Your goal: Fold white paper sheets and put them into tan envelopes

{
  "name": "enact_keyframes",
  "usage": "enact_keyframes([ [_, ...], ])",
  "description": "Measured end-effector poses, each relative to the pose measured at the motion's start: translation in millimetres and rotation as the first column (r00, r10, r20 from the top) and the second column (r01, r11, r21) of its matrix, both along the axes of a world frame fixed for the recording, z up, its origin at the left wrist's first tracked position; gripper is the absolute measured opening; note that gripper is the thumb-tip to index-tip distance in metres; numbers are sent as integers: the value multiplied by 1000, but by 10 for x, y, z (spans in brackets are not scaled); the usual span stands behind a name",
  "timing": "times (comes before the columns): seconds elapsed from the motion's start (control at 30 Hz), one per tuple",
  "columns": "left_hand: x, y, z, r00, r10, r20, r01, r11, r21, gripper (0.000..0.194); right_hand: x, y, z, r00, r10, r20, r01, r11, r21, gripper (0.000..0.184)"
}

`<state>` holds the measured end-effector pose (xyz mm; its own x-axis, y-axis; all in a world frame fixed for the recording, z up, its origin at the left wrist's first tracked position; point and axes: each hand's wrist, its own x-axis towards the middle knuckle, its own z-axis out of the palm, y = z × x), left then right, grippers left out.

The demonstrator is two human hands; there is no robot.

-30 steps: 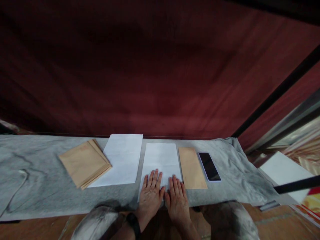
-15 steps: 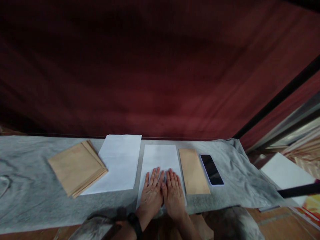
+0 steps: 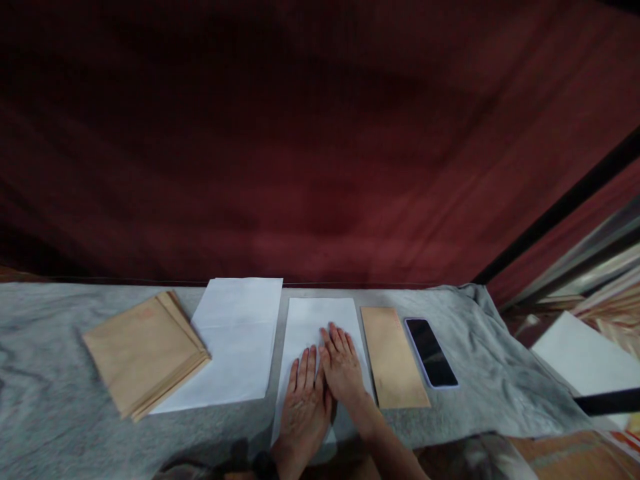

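Note:
A sheet of white paper (image 3: 320, 317) lies in front of me on the grey cloth. Flat on its near part rests my left hand (image 3: 304, 407), fingers stretched out. My right hand (image 3: 343, 363) also lies flat on the paper, a little farther up and to the right, its thumb side close to the left fingers. Both palms face down, and what is under them is hidden. Just right of the paper is a single brown envelope (image 3: 393, 360). To the left lies a stack of white paper sheets (image 3: 240, 347).
A pile of brown envelopes (image 3: 145, 353) overlaps the left edge of the white stack. A phone (image 3: 431, 353) with a dark screen lies right of the single envelope. Behind the grey cloth (image 3: 500, 380) hangs a dark red curtain (image 3: 320, 167). A black bar (image 3: 560, 207) slants at the right.
My right hand has slid up the paper, away from me, and now sits higher than the left. The whole view has shifted slightly downward.

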<state>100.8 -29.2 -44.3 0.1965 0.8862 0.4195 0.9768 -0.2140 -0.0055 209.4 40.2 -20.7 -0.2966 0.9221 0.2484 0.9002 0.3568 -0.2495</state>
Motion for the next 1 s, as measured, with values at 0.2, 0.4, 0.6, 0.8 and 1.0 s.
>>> enact_keyframes([
  [0.2,16,-7,48,999,21,40,-21,1000,-20,60,30,469,-8,998,-61,35,60,998,37,48],
  [0.4,-13,-2,11,999,-9,43,10,1000,-21,59,-123,582,-78,997,79,12,-79,995,64,47],
  [0.6,-24,3,12,998,-4,58,6,1000,-27,60,-31,825,-119,991,-132,8,130,987,97,52],
  [0.8,-22,20,-37,999,-6,48,5,1000,7,62,0,726,-85,980,-194,-46,198,976,90,54],
  [1.0,-52,37,-129,1000,-28,-9,28,1000,-8,70,17,-230,-208,993,-56,-106,69,991,117,55],
])
